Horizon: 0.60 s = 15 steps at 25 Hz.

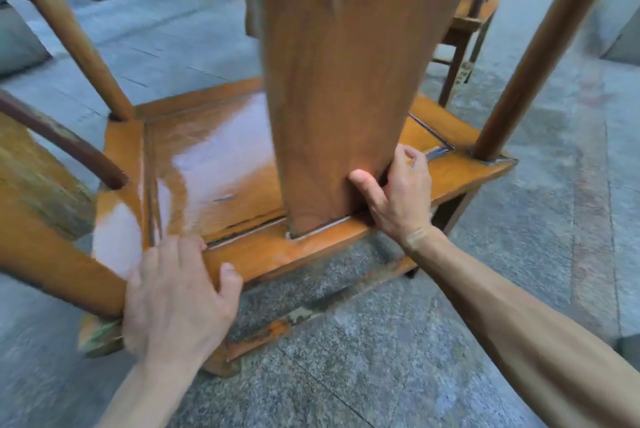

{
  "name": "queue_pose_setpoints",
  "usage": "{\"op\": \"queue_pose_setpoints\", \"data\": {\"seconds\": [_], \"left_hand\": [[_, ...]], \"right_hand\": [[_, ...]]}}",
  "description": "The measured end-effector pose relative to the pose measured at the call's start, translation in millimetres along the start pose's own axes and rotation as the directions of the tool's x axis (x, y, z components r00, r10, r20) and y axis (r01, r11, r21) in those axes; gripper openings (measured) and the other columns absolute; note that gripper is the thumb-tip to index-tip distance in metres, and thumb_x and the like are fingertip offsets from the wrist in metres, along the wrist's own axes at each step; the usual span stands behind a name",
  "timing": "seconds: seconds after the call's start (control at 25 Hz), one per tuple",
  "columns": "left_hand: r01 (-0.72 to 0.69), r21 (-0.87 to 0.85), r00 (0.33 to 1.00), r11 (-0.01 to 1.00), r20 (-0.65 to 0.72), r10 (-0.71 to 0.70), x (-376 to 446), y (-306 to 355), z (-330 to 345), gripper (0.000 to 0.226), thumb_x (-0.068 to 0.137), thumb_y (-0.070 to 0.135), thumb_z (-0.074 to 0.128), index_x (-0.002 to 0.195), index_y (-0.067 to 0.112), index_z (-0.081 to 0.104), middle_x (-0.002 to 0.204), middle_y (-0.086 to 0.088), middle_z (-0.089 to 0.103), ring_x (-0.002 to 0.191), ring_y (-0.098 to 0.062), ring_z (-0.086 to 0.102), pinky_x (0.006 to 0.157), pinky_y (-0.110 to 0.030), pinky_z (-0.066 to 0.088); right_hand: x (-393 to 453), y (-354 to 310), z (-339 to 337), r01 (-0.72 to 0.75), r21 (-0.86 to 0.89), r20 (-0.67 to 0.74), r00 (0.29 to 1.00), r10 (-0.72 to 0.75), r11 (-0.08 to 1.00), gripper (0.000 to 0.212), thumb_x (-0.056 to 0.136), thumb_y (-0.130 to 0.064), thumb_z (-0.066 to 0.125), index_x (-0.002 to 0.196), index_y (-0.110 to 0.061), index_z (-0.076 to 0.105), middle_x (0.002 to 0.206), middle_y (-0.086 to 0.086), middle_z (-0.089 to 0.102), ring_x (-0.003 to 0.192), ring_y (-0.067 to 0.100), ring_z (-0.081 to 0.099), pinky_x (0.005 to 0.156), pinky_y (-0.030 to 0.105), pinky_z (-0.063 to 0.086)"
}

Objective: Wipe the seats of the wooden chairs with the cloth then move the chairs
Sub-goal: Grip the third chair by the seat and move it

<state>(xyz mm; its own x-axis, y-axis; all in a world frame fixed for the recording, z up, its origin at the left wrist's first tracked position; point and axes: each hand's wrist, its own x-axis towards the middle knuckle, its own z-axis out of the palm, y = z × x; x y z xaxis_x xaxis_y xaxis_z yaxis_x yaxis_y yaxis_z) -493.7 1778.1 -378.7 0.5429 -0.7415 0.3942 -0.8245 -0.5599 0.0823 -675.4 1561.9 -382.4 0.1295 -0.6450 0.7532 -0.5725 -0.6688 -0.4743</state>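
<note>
Wooden chair (221,157) stands on the stone floor (433,341), seen from behind. Left hand (176,292) clamped over the seat's rear left corner — fingers on top, thumb curled on the rear rail. Right hand (398,192) wraps the back splat (329,98) base — thumb in front, fingers behind.

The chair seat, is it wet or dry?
Wet, it seems: the chair seat carries broad pale glossy patches that mirror the sky. The sheen could partly be varnish; no cloth is in view.
</note>
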Motion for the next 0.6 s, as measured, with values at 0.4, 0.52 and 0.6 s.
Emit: {"op": "queue_pose_setpoints", "data": {"seconds": [0.4, 0.52, 0.6], "left_hand": [[0.051, 0.126, 0.997, 0.991, 0.057, -0.059, 14, 25, 0, 0.053, 0.089, 0.048, 0.034, 0.094, 0.003, 0.059, 0.088, -0.019, 0.054, 0.084, -0.039, 0.051, 0.069, -0.049, 0.037], [0.045, 0.142, 0.994, 0.989, 0.09, -0.058, 11, 26, -6, 0.057, 0.09, 0.051, 0.031, 0.096, 0.003, 0.06, 0.089, -0.018, 0.055, 0.084, -0.038, 0.051, 0.069, -0.048, 0.04], [0.047, 0.131, 0.996, 0.99, 0.069, -0.056, 11, 27, -7, 0.056, 0.091, 0.051, 0.031, 0.096, 0.004, 0.06, 0.088, -0.018, 0.055, 0.082, -0.038, 0.052, 0.068, -0.048, 0.039]], "right_hand": [[22, 40, -1, 0.351, -0.004, 0.291, 0.896, -0.335, 0.936, 0.081, 0.083, -0.074, 0.046, 0.132, -0.01, 0.045, 0.124, 0.015, 0.063, 0.127, 0.029, 0.047, 0.109, 0.075, 0.023], [28, 80, -17, 0.497, -0.171, 0.483, 0.795, -0.368, 0.851, 0.083, 0.087, -0.083, 0.02, 0.133, -0.024, 0.059, 0.134, 0.003, 0.064, 0.136, 0.031, 0.048, 0.107, 0.077, 0.018], [30, 100, -18, 0.49, -0.183, 0.443, 0.815, -0.374, 0.852, 0.08, 0.089, -0.081, 0.02, 0.125, -0.027, 0.067, 0.128, 0.003, 0.068, 0.132, 0.033, 0.053, 0.109, 0.074, 0.02]]}}
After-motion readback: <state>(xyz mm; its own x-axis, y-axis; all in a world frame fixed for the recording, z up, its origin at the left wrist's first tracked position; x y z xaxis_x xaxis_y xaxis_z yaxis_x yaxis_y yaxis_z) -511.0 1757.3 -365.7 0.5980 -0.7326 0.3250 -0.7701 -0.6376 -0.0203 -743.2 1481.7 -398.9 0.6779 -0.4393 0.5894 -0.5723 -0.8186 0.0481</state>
